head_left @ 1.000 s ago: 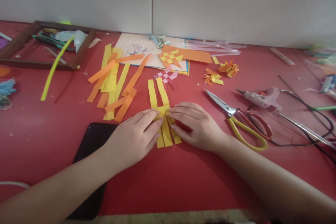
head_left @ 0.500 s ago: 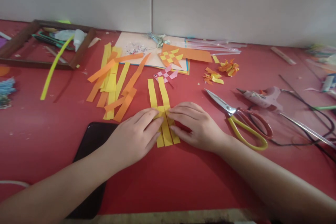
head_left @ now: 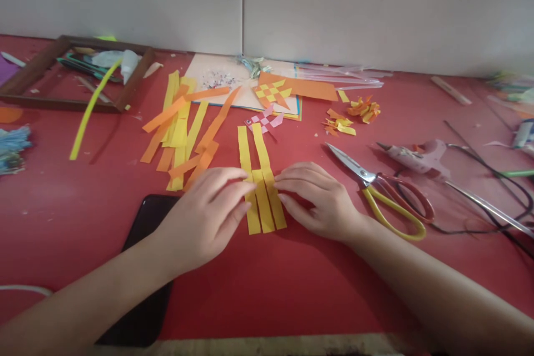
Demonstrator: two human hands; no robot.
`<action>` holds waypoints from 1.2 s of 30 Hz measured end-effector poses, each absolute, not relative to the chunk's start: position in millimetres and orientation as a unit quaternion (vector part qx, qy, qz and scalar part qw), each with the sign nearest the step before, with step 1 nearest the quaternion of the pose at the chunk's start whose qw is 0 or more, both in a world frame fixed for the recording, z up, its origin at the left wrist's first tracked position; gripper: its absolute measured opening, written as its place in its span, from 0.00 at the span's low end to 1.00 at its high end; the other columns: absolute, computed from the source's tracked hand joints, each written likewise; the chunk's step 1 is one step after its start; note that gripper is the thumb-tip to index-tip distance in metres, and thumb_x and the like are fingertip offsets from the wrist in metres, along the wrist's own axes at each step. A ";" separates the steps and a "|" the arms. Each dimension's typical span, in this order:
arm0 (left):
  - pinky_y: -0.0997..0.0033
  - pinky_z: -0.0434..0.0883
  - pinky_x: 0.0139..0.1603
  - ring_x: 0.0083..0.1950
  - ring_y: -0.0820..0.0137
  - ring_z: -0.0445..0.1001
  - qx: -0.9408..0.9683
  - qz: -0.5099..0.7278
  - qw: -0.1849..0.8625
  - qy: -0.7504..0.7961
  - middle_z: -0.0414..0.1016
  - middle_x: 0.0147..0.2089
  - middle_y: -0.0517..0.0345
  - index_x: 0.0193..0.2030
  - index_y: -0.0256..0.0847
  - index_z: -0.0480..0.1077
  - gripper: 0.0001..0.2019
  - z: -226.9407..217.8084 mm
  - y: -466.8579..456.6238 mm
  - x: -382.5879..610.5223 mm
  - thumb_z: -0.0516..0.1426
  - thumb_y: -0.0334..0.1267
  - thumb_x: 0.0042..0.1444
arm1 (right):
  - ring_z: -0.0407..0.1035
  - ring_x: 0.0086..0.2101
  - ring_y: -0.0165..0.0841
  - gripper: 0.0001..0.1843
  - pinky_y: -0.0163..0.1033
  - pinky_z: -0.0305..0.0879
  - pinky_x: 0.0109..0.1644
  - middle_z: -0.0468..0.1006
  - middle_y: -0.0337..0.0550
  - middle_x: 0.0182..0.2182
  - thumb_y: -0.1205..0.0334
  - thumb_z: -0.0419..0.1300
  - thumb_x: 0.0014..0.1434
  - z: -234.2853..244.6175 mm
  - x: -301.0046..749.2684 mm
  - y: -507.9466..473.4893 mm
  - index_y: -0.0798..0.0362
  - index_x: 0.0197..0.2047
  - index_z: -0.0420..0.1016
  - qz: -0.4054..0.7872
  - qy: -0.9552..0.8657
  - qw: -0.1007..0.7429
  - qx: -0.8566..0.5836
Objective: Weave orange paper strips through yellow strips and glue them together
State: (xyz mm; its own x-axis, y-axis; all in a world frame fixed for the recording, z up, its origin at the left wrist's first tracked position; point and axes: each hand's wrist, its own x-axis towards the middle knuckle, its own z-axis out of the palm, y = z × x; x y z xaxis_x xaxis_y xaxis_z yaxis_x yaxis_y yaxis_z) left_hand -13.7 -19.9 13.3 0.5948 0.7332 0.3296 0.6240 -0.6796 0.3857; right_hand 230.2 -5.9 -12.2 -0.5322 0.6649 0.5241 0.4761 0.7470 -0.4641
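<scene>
Three yellow paper strips [head_left: 263, 194] lie side by side on the red table, narrow gaps between them. The two outer ones reach farther away than the middle one. My left hand [head_left: 212, 206] is at the left side of the strips, its fingers stretched and apart, the fingertips over the left strip's edge. On the other side, my right hand [head_left: 319, 197] rests with its fingers loosely bent and apart, fingertips by the right strip's edge. Neither hand grips anything. Just beyond the strips sits a pink-and-white woven paper fish [head_left: 263, 120].
Loose orange and yellow strips [head_left: 179, 128] pile up left of centre, above a black phone-like slab [head_left: 137, 289]. Scissors [head_left: 367, 175] and a corded glue gun [head_left: 421, 157] lie right. A woven orange-yellow fish [head_left: 273, 92] lies on paper sheets [head_left: 204, 64]; a wooden frame [head_left: 62, 101] stands left.
My left hand has drawn back slightly to the left, uncovering more of the left strip. My right hand has shifted slightly right, away from the strips. The view has tilted slightly.
</scene>
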 end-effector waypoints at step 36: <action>0.78 0.70 0.26 0.28 0.76 0.70 0.648 0.295 0.527 0.464 0.67 0.30 0.66 0.36 0.43 0.64 0.05 54.0 -23.2 18.7 0.57 0.32 0.54 | 0.70 0.34 0.30 0.24 0.36 0.72 0.37 0.73 0.41 0.35 0.56 0.71 0.48 28.5 217.7 -46.7 0.52 0.44 0.66 0.421 -0.750 0.366 -0.356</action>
